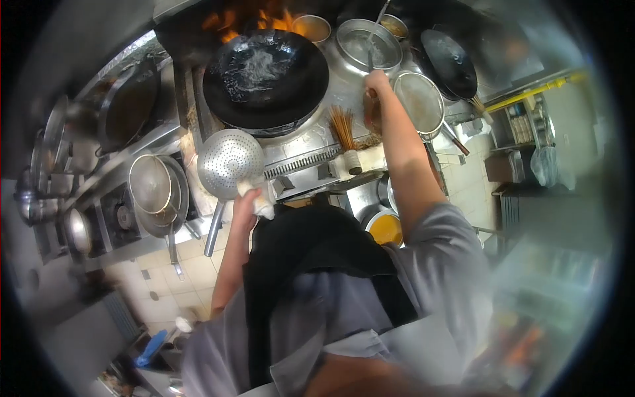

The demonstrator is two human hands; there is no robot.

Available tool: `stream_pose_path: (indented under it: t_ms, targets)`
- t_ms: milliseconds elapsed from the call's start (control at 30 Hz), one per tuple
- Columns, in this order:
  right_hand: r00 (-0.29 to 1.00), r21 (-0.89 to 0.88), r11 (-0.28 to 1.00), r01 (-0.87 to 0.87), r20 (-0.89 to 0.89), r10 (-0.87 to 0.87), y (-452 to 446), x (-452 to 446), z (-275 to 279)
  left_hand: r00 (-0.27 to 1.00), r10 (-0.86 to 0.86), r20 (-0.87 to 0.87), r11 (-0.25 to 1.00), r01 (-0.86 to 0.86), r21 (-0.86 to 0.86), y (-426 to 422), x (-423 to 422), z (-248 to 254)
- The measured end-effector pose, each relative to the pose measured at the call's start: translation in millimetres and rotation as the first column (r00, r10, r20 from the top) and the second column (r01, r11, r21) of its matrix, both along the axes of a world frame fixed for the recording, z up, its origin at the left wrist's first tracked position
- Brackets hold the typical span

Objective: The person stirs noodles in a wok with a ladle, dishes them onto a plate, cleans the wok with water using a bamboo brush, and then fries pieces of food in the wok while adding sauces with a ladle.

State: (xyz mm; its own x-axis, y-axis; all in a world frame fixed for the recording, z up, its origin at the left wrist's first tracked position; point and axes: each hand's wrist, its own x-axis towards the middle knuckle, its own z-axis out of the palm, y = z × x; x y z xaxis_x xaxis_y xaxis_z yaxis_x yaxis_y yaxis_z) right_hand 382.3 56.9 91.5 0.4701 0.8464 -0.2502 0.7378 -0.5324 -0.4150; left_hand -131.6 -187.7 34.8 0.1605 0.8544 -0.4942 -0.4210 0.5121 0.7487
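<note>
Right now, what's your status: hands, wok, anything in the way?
Left hand clutching white cloth; right hand gripping utensil handle at metal pot. Black wok: flames at far rim. Perforated strainer beside left hand.

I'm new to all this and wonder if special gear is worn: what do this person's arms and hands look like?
The left hand and right hand look bare, with no gloves or cables visible. The left sleeve and right sleeve are plain grey and short, leaving the forearms uncovered.
</note>
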Motion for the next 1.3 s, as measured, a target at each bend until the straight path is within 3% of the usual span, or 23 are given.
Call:
stream_pose_path:
  t_ms: [100,133,167,200,267,467,600,667,700,767,800,867,900,933,1000,1033,1067,1133,1167,1200,1233,1267,1300]
  targets:
    - [0.945,0.037,0.999,0.003,-0.326,0.01,29.2,7.4,26.4,0.996,0.084,0.012,0.996,-0.084,0.025,-7.8,-4.3,1.7]
    - [0.463,-0.012,0.948,0.317,-0.871,-0.166,46.1,29.1,11.7,0.996,0.083,0.01,0.996,-0.084,0.028,-10.2,-6.8,2.9]
    - [-0.281,-0.259,0.832,0.491,-0.951,-0.13,53.5,40.9,2.0,0.997,0.081,0.007,0.997,-0.081,0.003,-14.1,-9.0,4.9]
    - [-0.28,-0.258,0.832,0.491,-0.951,-0.13,46.5,39.8,11.3,0.997,0.078,0.005,0.997,-0.078,-0.022,-16.6,-10.2,6.0]
    - [-0.572,-0.408,0.743,0.53,-0.819,-0.042,26.8,31.2,42.6,0.995,0.104,0.003,0.994,-0.104,-0.038,-19.0,-10.9,5.1]
    - [-0.566,-0.312,0.856,0.412,-0.824,-0.028,-11.3,30.6,87.1,0.996,0.072,-0.053,0.993,-0.077,-0.088,-18.4,-15.9,-16.0]
    - [-0.461,-0.25,0.884,0.394,-0.886,-0.045,-38.6,17.3,122.2,0.999,0.043,-0.02,0.996,-0.045,-0.081,-7.7,-3.8,2.0]
    - [-0.255,-0.189,0.907,0.376,-0.962,-0.095,-48.5,12.7,126.9,0.999,0.038,0.005,0.998,-0.038,-0.045,-1.8,-3.6,-1.4]
    - [-0.254,-0.19,0.907,0.375,-0.962,-0.096,-57.2,9.1,127.7,1.0,0.026,-0.003,0.998,-0.026,-0.063,1.9,-6.6,-10.0]
    - [0.214,0.008,0.922,0.388,-0.973,-0.082,-70.5,-2.0,128.3,1.0,0.028,-0.007,0.996,-0.029,-0.08,5.7,-8.3,-12.3]
    - [0.215,0.005,0.926,0.378,-0.973,-0.083,-71.3,-4.4,121.1,0.999,0.032,-0.009,0.997,-0.033,-0.064,4.6,-7.7,-5.7]
    - [0.679,0.263,0.924,0.278,-0.734,0.005,-68.9,-4.8,100.9,0.999,0.053,-0.013,0.997,-0.054,-0.048,3.4,-6.1,7.6]
    - [0.78,0.263,0.931,0.254,-0.625,-0.036,-69.2,-10.8,99.9,0.998,0.051,-0.023,0.997,-0.053,-0.055,1.9,-6.1,14.0]
    - [0.777,0.26,0.937,0.232,-0.629,-0.018,-61.1,-12.7,94.3,0.998,0.056,-0.035,0.996,-0.058,-0.062,-0.8,-7.1,17.8]
    - [0.927,0.153,0.971,0.185,-0.356,-0.12,-40.2,-12.1,79.5,0.991,0.126,-0.041,0.992,-0.127,-0.026,-5.2,-9.6,8.8]
    - [0.929,0.152,0.976,0.155,-0.359,-0.092,-19.9,5.6,56.2,0.99,0.139,-0.039,0.99,-0.138,0.009,-6.8,-11.6,0.4]
    - [0.98,0.067,0.997,-0.024,-0.194,0.037,9.8,31.7,23.0,0.988,0.151,-0.035,0.988,-0.15,0.046,-8.3,-14.4,-5.9]
    - [0.978,-0.046,0.977,-0.207,-0.029,0.206,42.7,39.9,-6.5,0.986,0.166,0.008,0.985,-0.166,0.043,-15.2,-19.6,-7.2]
    - [0.838,0.022,0.994,0.108,-0.54,-0.079,50.4,39.6,-10.7,0.985,0.17,-0.023,0.985,-0.17,0.026,-18.7,-21.8,-3.8]
    - [0.378,-0.086,0.908,0.409,-0.89,-0.255,54.0,41.1,-7.1,0.985,0.165,-0.051,0.986,-0.165,0.011,-20.7,-21.7,-2.8]
    - [0.058,-0.184,0.82,0.542,-0.965,-0.255,60.4,43.5,-1.6,0.986,0.164,-0.038,0.986,-0.163,0.016,-21.4,-21.0,-3.6]
    - [0.067,-0.173,0.818,0.548,-0.966,-0.249,62.4,50.3,5.6,0.985,0.164,-0.043,0.986,-0.164,0.0,-24.1,-22.9,-4.2]
    - [-0.266,-0.346,0.777,0.526,-0.935,-0.237,60.9,54.7,17.0,0.985,0.162,-0.051,0.986,-0.163,-0.016,-26.8,-26.4,-5.4]
